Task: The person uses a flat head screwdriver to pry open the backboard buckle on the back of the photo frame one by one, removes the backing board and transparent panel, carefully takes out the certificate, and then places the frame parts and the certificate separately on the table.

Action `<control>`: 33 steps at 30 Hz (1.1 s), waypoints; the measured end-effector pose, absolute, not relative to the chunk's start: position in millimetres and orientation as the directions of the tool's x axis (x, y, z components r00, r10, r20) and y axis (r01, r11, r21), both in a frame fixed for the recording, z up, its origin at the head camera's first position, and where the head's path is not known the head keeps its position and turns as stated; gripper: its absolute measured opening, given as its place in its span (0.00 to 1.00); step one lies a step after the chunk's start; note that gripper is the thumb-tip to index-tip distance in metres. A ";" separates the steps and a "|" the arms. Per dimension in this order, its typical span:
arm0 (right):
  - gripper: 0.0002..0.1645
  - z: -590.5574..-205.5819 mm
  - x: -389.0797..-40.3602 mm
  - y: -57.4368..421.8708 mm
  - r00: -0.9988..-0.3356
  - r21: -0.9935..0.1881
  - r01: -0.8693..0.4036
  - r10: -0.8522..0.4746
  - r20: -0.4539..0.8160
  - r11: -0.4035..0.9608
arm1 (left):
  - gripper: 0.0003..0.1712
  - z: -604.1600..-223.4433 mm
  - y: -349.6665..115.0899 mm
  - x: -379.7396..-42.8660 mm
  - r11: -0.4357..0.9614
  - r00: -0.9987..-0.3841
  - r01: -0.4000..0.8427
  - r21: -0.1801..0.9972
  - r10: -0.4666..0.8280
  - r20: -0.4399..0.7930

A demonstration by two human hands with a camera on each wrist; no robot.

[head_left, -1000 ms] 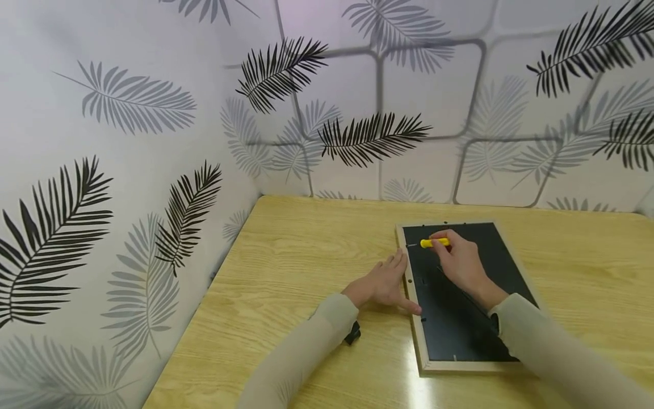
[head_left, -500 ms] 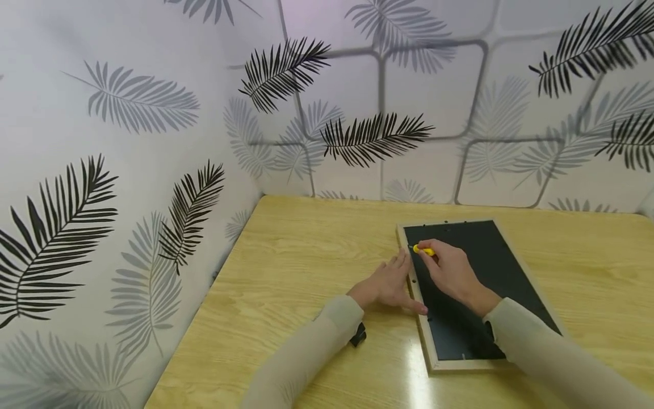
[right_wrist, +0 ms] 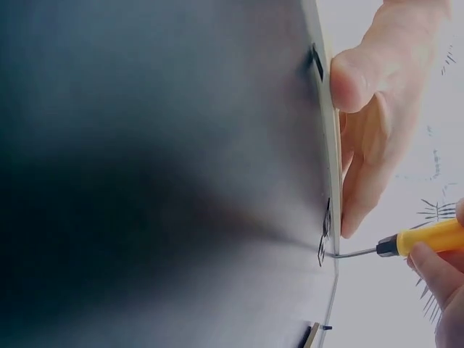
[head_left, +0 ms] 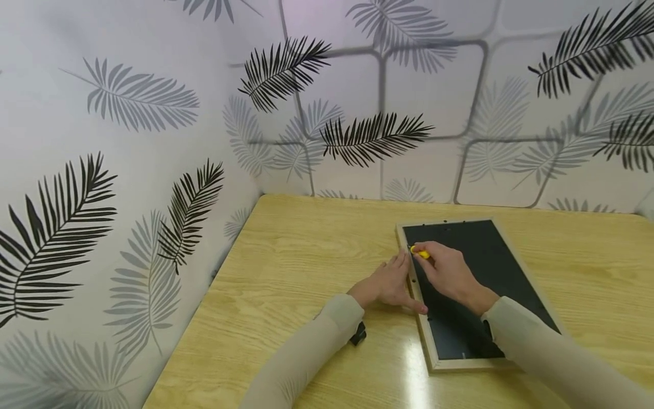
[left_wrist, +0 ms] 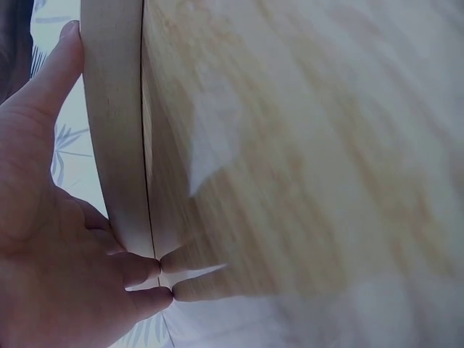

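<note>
A picture frame lies face down on the table, with a pale wooden rim (head_left: 460,365) and a black backing board (head_left: 482,244). My left hand (head_left: 390,284) rests along its left side, fingers fairly straight; in the left wrist view, the thumb (left_wrist: 61,61) touches the rim's edge. Between thumb and fingers, my right hand (head_left: 452,275) pinches a screwdriver by its yellow handle (right_wrist: 435,238). In the right wrist view, the thin shaft reaches a small metal hanger (right_wrist: 324,232) at the frame's edge. The tip's exact contact is too small to tell.
Dark tabs (right_wrist: 317,61) stand along the frame's inner edge. The wood-grain table (head_left: 306,244) extends left and right of the frame. Walls with feather prints (head_left: 378,139) rise behind the table and on the left. A black wrist device (head_left: 359,334) sits under the left sleeve.
My right hand has moved left and slightly down, bringing the screwdriver to the frame's left edge. The frame's near end has shifted slightly right. My left hand has stayed on the edge.
</note>
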State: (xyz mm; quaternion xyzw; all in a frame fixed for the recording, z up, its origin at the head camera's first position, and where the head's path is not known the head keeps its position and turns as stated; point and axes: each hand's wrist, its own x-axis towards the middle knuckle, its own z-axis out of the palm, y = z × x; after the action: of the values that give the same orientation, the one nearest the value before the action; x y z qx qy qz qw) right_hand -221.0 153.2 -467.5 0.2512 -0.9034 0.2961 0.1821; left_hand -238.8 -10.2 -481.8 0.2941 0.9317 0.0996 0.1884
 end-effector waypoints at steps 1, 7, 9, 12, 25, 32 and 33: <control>0.11 -467.8 -220.9 154.0 -0.810 -0.448 -0.559 -0.345 0.474 0.697 | 0.74 -482.4 -9.8 -238.7 0.807 -0.756 0.510 0.296 0.585 -0.292; 0.16 -468.9 -225.9 169.2 -0.893 -0.577 -0.429 -0.232 0.385 0.695 | 0.74 -485.0 -9.3 -240.5 0.812 -0.758 0.505 0.292 0.579 -0.299; 0.16 -469.8 -227.0 178.6 -0.924 -0.636 -0.356 -0.155 0.350 0.684 | 0.74 -485.1 -9.4 -240.9 0.813 -0.760 0.501 0.296 0.577 -0.299; 0.18 -467.9 -224.9 192.5 -0.954 -0.733 -0.257 -0.045 0.296 0.630 | 0.74 -485.9 -9.8 -241.2 0.813 -0.763 0.493 0.309 0.575 -0.297; 0.21 -460.4 -200.2 239.6 -0.995 -0.991 0.024 -0.094 -0.037 0.129 | 0.61 -488.7 -8.9 -240.4 0.802 -0.769 0.551 0.230 0.595 -0.232; 0.12 -464.3 -187.3 263.8 -0.991 -0.988 0.073 -0.099 -0.087 0.138 | 0.56 -486.7 -3.3 -222.4 0.760 -0.718 0.629 0.160 0.648 -0.256; 0.12 -464.4 -185.2 265.0 -0.989 -0.987 0.082 -0.111 -0.097 0.135 | 0.58 -485.7 -3.2 -218.7 0.759 -0.713 0.633 0.150 0.648 -0.267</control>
State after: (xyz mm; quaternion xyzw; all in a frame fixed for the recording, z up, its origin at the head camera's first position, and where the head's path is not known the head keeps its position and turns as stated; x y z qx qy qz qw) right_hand -185.2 265.0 -464.4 0.0098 -0.7498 0.6575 -0.0736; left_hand -218.7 -3.2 -485.7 0.3462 0.9253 0.0236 0.1532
